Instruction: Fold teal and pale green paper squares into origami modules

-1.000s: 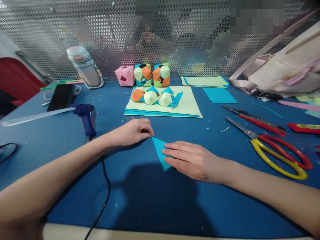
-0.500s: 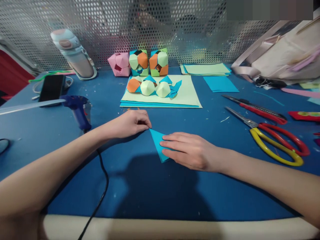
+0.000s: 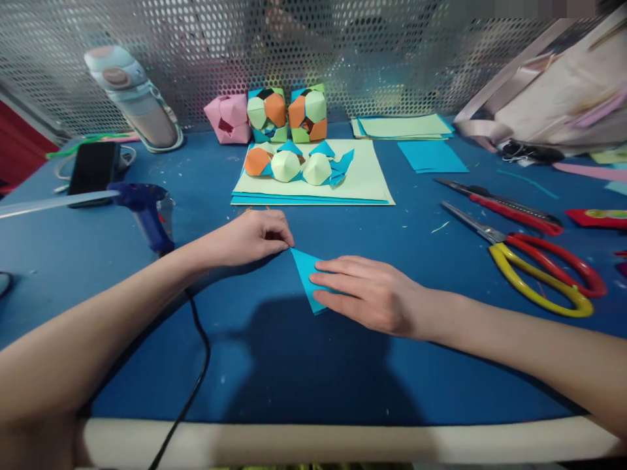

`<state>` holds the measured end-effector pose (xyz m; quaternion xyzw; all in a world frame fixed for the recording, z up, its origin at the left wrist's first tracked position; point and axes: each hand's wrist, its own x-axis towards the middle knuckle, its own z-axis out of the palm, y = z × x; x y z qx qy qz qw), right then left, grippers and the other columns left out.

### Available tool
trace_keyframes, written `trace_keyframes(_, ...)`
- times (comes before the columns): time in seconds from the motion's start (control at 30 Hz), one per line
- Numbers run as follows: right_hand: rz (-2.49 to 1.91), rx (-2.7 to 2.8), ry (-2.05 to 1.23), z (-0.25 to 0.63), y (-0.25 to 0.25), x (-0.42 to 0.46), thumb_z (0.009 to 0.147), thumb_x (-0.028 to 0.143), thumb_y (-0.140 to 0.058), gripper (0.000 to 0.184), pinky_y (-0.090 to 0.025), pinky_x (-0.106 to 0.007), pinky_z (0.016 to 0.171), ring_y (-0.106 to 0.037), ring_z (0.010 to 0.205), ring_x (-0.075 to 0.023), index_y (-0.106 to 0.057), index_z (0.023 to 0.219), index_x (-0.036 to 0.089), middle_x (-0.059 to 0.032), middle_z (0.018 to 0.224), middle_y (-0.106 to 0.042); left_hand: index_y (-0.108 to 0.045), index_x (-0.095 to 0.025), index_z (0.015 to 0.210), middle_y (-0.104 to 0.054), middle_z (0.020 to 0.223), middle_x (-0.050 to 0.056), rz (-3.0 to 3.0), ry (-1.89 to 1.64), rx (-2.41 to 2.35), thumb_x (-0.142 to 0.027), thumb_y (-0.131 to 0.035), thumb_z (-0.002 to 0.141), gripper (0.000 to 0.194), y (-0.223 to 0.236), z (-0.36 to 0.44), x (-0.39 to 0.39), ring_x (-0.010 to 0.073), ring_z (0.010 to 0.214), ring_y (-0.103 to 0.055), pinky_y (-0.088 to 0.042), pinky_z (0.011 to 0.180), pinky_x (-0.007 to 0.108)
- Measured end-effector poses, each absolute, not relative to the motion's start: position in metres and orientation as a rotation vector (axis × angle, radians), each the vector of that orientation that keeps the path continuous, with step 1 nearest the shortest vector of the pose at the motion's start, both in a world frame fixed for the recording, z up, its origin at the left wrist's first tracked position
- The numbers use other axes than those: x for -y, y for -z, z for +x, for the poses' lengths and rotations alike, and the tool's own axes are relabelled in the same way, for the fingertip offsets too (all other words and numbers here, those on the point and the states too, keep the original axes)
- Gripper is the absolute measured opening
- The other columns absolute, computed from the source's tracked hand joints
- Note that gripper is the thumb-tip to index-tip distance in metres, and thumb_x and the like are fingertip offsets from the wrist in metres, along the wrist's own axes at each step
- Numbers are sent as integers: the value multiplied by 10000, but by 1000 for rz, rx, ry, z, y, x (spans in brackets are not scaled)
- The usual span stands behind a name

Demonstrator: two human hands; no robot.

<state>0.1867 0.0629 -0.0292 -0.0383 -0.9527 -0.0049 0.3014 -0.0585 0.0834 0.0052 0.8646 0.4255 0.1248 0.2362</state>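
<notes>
A small folded piece of light blue paper [image 3: 306, 273] lies on the blue table [image 3: 294, 365] in front of me. My left hand [image 3: 249, 236] is closed, its fingertips pinching the paper's top corner. My right hand [image 3: 372, 294] lies flat over the right part of the paper, fingers stretched out and pressing it down. Most of the paper is hidden under my right hand.
Behind the paper are a stack of pale green and blue sheets [image 3: 365, 183] with folded paper shapes [image 3: 294, 164], and paper cubes [image 3: 289, 114]. A blue glue gun [image 3: 144, 209], phone [image 3: 93, 168] and bottle [image 3: 132, 98] stand left. Scissors [image 3: 539, 267], another cutter [image 3: 504, 207] and a bag [image 3: 553, 91] are right.
Both hands stay on the blue paper in the same grip. The view has tilted down a little, so everything sits slightly higher in the picture.
</notes>
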Motion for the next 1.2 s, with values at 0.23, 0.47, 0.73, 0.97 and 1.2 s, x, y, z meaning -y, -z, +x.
trace_keyframes(0.23,-119,2540,-21,189,34,-64,889,163,-540,156,-550,-376,802,-635,993,-246,-693,890,129,-79,999,-706,-671,-156,824,-630,842,16,2377,-359,-1155,-194,-499,829,177,-5,-59,-84,114,793,-588,-455,744,211)
trace_keyframes(0.47,-99,2533,9,188,35,-65,886,176,-547,150,-551,-372,796,-634,991,-234,-693,877,140,-77,987,-708,-671,-151,820,-627,836,18,2392,-374,-1143,-172,-504,826,168,-4,-59,-84,115,795,-584,-449,740,207)
trace_keyframes(0.73,-88,2544,8,188,35,-66,882,178,-552,150,-551,-381,780,-638,975,-244,-696,871,139,-81,992,-707,-671,-155,826,-624,837,14,2378,-349,-1154,-188,-496,830,179,-5,-59,-84,117,793,-584,-446,736,206)
trace_keyframes(0.97,-84,2546,10,188,37,-66,880,177,-554,148,-543,-380,781,-633,971,-239,-697,870,141,-81,991,-705,-671,-154,829,-622,838,15,2383,-347,-1154,-182,-498,827,175,-5,-58,-85,115,793,-585,-445,738,205)
trace_keyframes(1.2,-104,2587,1,187,37,-66,894,189,-531,171,-534,-379,798,-624,982,-234,-698,885,150,-69,1009,-700,-669,-161,829,-622,843,15,2353,-337,-1170,-205,-498,826,177,-7,-59,-84,118,801,-586,-456,746,214)
